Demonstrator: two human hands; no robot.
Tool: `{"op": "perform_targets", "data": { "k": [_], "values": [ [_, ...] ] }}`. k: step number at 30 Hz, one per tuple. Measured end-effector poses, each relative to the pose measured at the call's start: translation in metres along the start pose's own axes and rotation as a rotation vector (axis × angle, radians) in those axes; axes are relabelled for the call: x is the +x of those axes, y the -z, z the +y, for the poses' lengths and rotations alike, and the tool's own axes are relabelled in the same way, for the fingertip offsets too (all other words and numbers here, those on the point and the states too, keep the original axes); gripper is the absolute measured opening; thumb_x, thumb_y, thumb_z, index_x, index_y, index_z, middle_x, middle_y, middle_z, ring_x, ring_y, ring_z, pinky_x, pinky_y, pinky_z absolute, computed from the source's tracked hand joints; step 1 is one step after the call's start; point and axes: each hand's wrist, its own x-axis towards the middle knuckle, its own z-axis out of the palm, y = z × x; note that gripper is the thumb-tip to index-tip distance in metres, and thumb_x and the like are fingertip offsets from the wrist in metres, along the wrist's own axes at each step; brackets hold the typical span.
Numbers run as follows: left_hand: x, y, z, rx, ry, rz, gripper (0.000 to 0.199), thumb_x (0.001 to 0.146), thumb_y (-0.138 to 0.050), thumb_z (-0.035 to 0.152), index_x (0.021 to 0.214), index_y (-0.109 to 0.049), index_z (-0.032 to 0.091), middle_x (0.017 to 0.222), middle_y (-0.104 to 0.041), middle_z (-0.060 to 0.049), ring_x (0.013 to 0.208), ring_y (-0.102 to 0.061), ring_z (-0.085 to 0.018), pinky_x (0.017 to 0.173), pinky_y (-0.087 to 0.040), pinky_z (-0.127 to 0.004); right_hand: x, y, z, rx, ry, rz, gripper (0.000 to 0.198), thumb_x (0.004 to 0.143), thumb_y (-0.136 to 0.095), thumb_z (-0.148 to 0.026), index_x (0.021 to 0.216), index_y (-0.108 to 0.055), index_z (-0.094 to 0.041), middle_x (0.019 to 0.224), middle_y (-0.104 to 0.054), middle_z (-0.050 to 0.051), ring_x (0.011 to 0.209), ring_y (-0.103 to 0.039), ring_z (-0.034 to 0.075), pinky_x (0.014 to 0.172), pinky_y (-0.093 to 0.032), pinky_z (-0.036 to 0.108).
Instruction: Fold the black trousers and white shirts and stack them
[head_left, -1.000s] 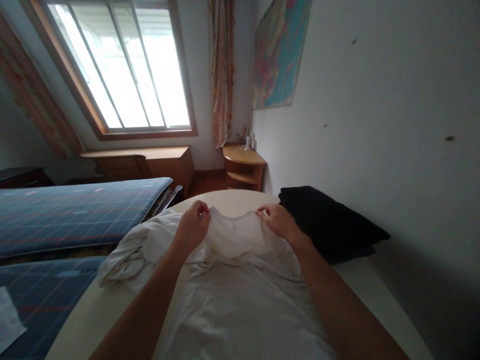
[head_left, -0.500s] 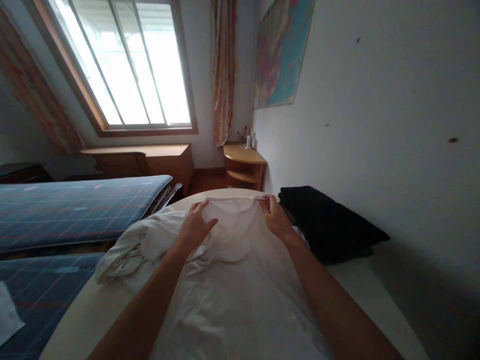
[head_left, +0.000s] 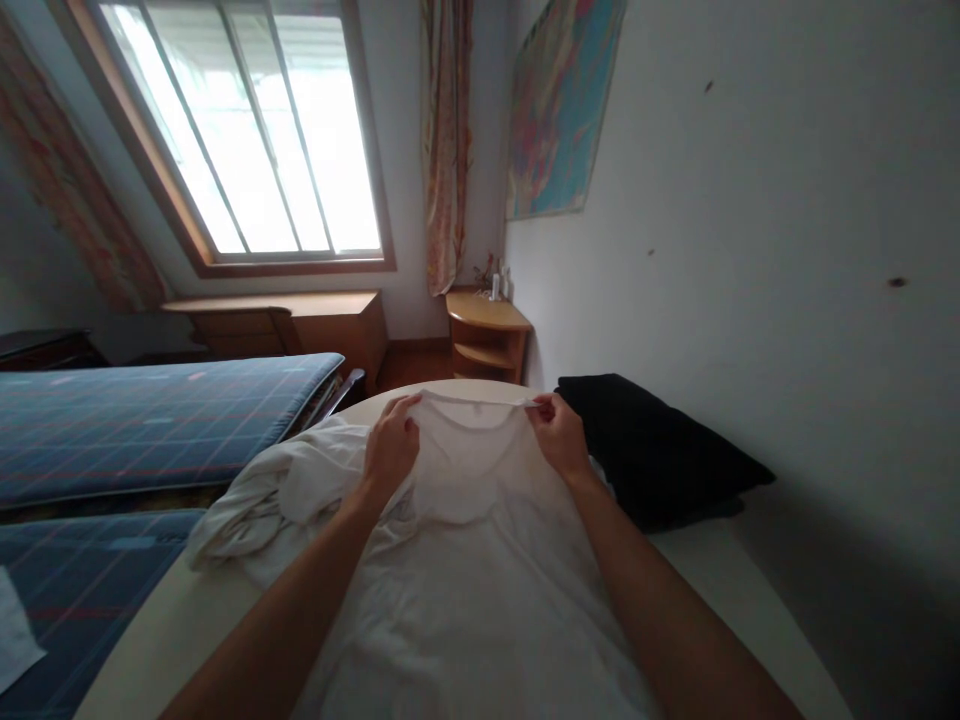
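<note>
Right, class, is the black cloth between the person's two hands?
No, the white shirt is between them; the black cloth lies right of the right hand.

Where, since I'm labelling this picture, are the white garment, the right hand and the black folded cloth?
White garment [head_left: 480, 560]: head view, on its spread-out body.
Right hand [head_left: 559, 437]: head view, on the back of the hand.
Black folded cloth [head_left: 664, 450]: head view, on its upper face.

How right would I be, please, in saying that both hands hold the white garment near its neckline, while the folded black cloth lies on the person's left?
One point is wrong: the folded black cloth lies on the person's right, as the head view shows. The left hand and right hand do hold the white garment near its neckline.
</note>
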Motion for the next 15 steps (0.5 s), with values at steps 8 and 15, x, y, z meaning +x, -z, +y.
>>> {"op": "perform_targets", "data": {
  "k": [8, 15],
  "values": [
    [-0.006, 0.025, 0.043, -0.128, 0.072, 0.023, 0.04, 0.082, -0.049, 0.016, 0.12, -0.064, 0.016, 0.122, -0.067, -0.01, 0.111, -0.062, -0.023, 0.102, -0.047, -0.037, 0.006, 0.038, -0.046, -0.054, 0.023, -0.022, 0.031, 0.088, -0.056, -0.046, 0.098, -0.067, -0.018, 0.067, -0.068, 0.004, 0.062, -0.064, 0.019, 0.069, -0.049, 0.031],
    [-0.037, 0.055, 0.108, -0.259, -0.086, -0.249, 0.024, 0.084, -0.055, 0.018, 0.1, -0.073, 0.022, 0.099, -0.074, -0.003, 0.082, -0.065, -0.017, 0.077, -0.049, -0.027, 0.012, 0.037, -0.043, 0.296, -0.133, -0.156, 0.016, 0.091, -0.052, -0.03, 0.102, -0.056, -0.019, 0.097, -0.072, 0.01, 0.082, -0.072, 0.02, 0.076, -0.058, 0.033]
  ]
}}
